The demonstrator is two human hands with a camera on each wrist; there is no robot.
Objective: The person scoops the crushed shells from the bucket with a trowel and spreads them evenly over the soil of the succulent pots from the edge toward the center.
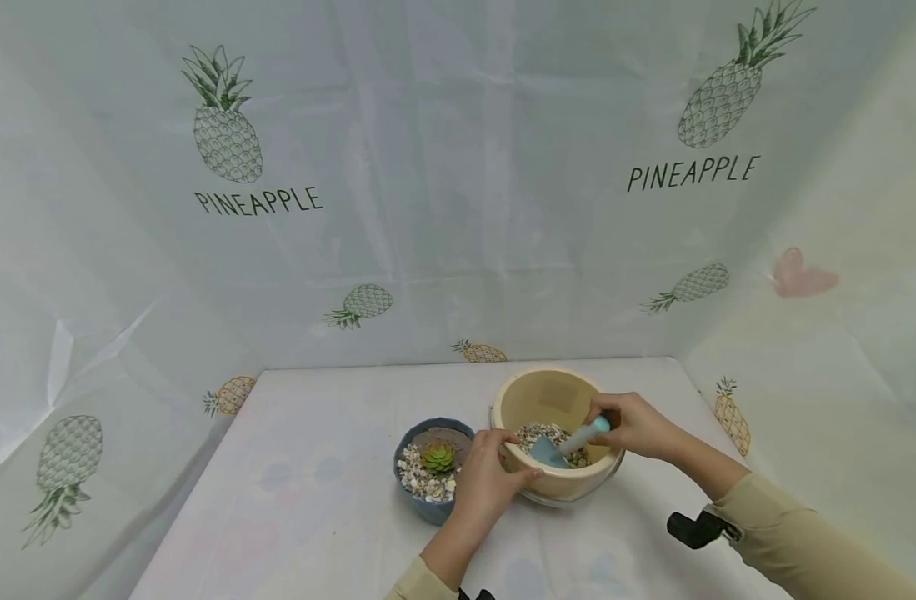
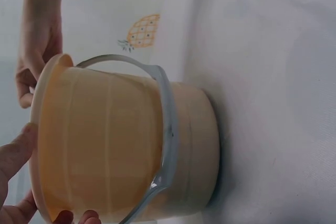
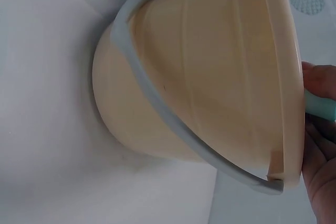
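A cream bucket (image 1: 588, 483) with a grey handle (image 2: 167, 124) stands on the table, small mixed pebbles (image 1: 538, 432) inside it. My left hand (image 1: 486, 479) grips the bucket's near-left rim, thumb and fingers spread along it. Over the bucket's right side, my right hand (image 1: 641, 425) holds a toy shovel by its pale turquoise grip (image 3: 319, 104). The shovel's blue-grey blade (image 1: 548, 452) rests low among the pebbles. Just left of the bucket is a blue-grey pot (image 1: 420, 505) with a green succulent (image 1: 438, 456), white pebbles and a brown surface patch.
The white-covered table (image 1: 315, 492) reaches back to a hanging sheet (image 1: 458, 208) printed with pineapples. Similar sheeting hangs at both sides. A black wrist device (image 1: 693, 530) sits at the right sleeve.
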